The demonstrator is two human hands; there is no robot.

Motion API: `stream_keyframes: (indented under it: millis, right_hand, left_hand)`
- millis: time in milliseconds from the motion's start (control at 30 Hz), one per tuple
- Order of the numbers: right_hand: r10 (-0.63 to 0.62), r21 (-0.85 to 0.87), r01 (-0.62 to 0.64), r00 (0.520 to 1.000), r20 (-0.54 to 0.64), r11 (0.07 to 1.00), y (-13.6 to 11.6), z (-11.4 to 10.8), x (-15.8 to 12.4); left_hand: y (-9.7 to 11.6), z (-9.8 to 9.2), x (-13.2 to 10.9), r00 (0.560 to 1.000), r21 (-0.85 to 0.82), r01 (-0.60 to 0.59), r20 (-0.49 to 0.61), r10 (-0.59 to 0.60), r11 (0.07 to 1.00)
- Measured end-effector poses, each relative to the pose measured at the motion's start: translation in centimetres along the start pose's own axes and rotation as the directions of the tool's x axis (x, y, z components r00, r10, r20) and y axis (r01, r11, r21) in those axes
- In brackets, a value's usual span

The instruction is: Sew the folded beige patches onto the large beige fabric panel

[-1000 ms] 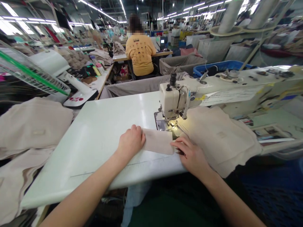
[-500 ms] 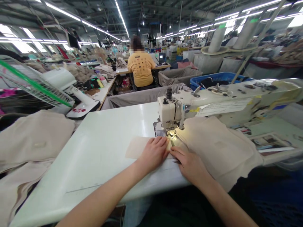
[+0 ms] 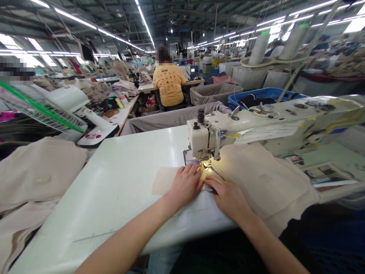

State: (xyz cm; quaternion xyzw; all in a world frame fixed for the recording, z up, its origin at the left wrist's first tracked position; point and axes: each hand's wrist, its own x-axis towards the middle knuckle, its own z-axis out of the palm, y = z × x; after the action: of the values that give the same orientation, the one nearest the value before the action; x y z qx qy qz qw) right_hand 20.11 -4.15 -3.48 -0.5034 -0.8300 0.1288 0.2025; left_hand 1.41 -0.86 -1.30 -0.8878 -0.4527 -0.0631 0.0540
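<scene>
My left hand (image 3: 185,185) lies flat with its fingers together on a small beige fabric piece (image 3: 163,180), fingertips close to the presser foot (image 3: 205,164) of the sewing machine (image 3: 199,139). The piece's right part is under the hand and at the lit foot. Opposite it, my right hand (image 3: 228,196) is closed, index finger and thumb pressed down at the cloth's near right edge. A small dark pointed metal tool (image 3: 210,189) shows partly under those fingers; its kind is hidden. Right of the foot, a large beige fabric panel (image 3: 253,175) spreads under the machine arm and over the table edge.
Beige fabric pieces (image 3: 42,171) are stacked left of the white table (image 3: 114,182). Beyond stand a white fan (image 3: 68,99), a grey cloth-lined bin (image 3: 171,118) and a blue basket (image 3: 265,93). A person in a yellow shirt (image 3: 169,85) sits ahead. Thread cones (image 3: 259,49) stand right.
The view has shifted slightly. Both hands stay at the presser foot. The dark tool under my right hand shows less than before.
</scene>
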Motion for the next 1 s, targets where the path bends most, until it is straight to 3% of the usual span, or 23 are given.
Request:
stream_keyframes:
  millis: [700,1000]
  right_hand:
    - [0.04,-0.013,-0.039,0.996,0.081,0.999,-0.7,-1.0,0.8]
    - [-0.016,-0.085,0.022,0.998,0.067,0.996,-0.4,-0.4,-1.0]
  left_hand:
    - [-0.8,0.3,0.0,0.998,-0.042,-0.054,-0.036,0.052,0.998]
    - [1.0,0.0,-2.1,0.99,-0.137,-0.141,-0.024,0.139,0.98]
